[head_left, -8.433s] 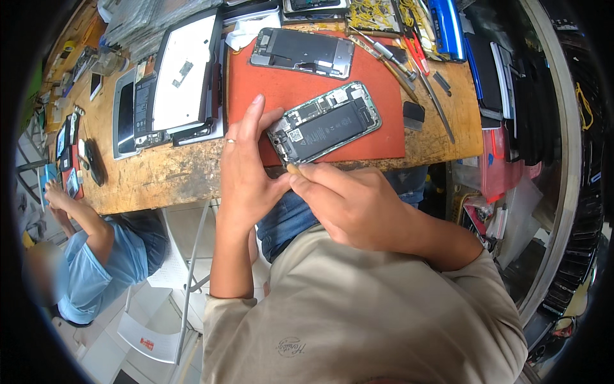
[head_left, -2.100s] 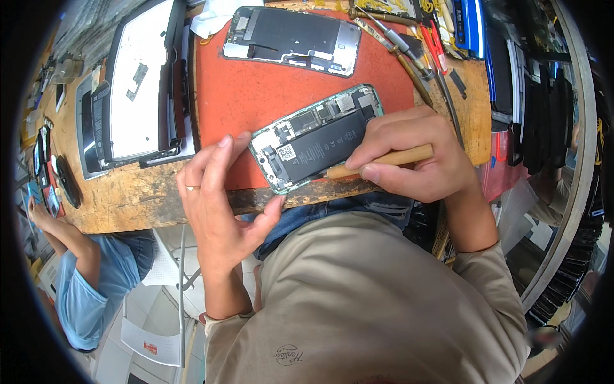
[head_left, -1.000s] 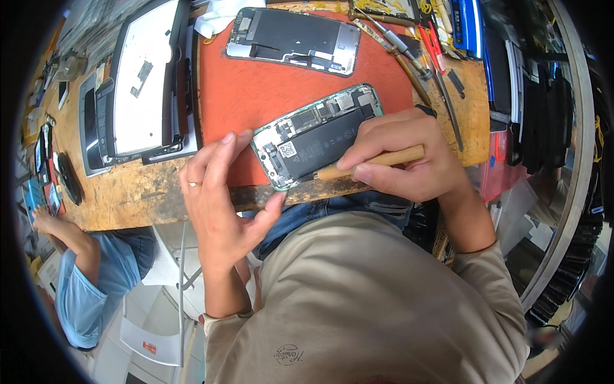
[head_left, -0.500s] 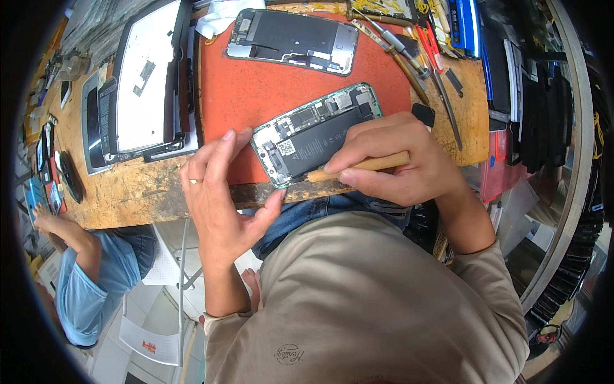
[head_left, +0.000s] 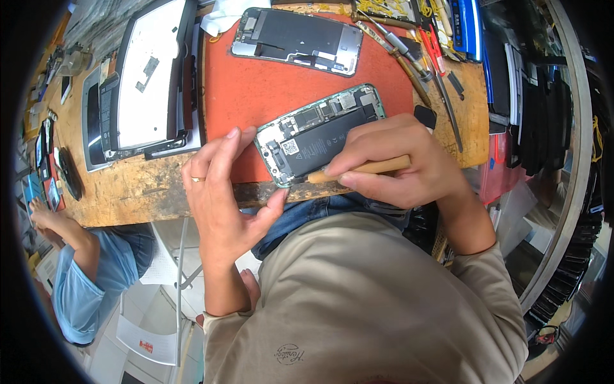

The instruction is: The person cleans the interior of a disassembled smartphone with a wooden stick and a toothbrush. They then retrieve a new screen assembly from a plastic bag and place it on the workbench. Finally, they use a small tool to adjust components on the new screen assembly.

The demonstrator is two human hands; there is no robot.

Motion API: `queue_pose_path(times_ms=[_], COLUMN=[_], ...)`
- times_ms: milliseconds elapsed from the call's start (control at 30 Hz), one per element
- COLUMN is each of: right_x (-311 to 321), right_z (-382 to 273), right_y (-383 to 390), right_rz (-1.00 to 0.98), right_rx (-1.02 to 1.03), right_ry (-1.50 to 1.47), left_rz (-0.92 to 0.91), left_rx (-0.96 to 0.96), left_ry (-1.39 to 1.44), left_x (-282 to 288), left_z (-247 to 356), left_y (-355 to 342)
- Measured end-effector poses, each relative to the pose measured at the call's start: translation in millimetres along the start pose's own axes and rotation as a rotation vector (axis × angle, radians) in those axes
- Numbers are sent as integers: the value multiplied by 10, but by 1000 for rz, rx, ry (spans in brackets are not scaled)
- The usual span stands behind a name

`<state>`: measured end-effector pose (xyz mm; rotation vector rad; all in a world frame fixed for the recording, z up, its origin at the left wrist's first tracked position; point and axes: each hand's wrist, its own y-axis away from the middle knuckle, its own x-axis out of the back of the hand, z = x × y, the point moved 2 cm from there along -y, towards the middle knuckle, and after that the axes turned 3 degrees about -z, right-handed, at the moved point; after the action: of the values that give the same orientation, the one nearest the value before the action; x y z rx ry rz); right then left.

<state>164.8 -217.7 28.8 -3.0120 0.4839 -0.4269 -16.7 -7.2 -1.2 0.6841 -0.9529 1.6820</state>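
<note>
An opened smartphone [head_left: 318, 142] lies tilted on the red mat at the bench's near edge, its black battery and circuit parts bare. My left hand [head_left: 224, 192] steadies its left end, fingertips at the upper corner and thumb at the lower corner. A ring is on one finger. In my right hand [head_left: 400, 160], a slim tool with a wooden handle [head_left: 377, 166] is pinched between thumb and fingers. Its tip meets the phone's near edge, low on the left; the tip's shape is too small to tell. Beyond the phone lies a detached screen panel [head_left: 297, 40], inner side up.
The red mat [head_left: 224, 86] covers the middle of the wooden bench [head_left: 153, 192]. At left, a stack of laptop parts [head_left: 147, 83] stands close by. Tweezers and pen-like tools [head_left: 409, 61] lie at the upper right. A person in a blue shirt [head_left: 96, 281] sits at the left.
The whole view has shifted very slightly. Both hands keep their hold, and the tool tip stays at the phone's near edge.
</note>
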Motion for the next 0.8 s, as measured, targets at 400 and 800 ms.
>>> queue_pose_path(times_ms=[400, 800], right_x=[-42, -63], right_z=[53, 177], right_y=[-22, 10], right_rz=[-12, 24], right_rx=[7, 6], right_ry=[-48, -101], left_rz=[4, 21], left_rx=[7, 12], left_ry=[2, -45], left_x=[-17, -20], left_z=[1, 43], left_y=[0, -25])
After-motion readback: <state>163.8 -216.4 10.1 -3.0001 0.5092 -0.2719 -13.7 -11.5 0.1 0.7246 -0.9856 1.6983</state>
